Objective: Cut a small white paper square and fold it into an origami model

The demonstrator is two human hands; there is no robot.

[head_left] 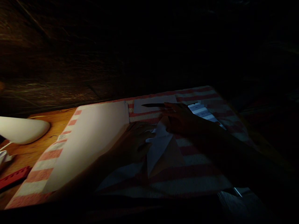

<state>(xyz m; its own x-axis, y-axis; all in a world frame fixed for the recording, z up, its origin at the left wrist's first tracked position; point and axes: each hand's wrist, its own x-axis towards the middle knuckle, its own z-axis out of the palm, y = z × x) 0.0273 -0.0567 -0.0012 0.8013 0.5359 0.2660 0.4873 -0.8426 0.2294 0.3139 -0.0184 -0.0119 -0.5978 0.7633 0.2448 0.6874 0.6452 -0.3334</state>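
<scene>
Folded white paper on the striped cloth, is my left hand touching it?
Touching. The head view shows the left hand resting with its fingertips over the left edge of the folded white paper, with no gap between them.

- cloth (201, 174): red and white stripes
- big sheet (93, 137): plain white
- folded paper (158, 144): white
- ruler (14, 178): red
- desk (50, 124): orange-brown wood
- lamp (22, 130): white

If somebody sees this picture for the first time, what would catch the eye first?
The pale folded paper in the middle of the red-and-white striped cloth, with the left hand and right hand touching it, both very dark. After that, the large white sheet to its left and the lit phone beyond the right hand.
</scene>
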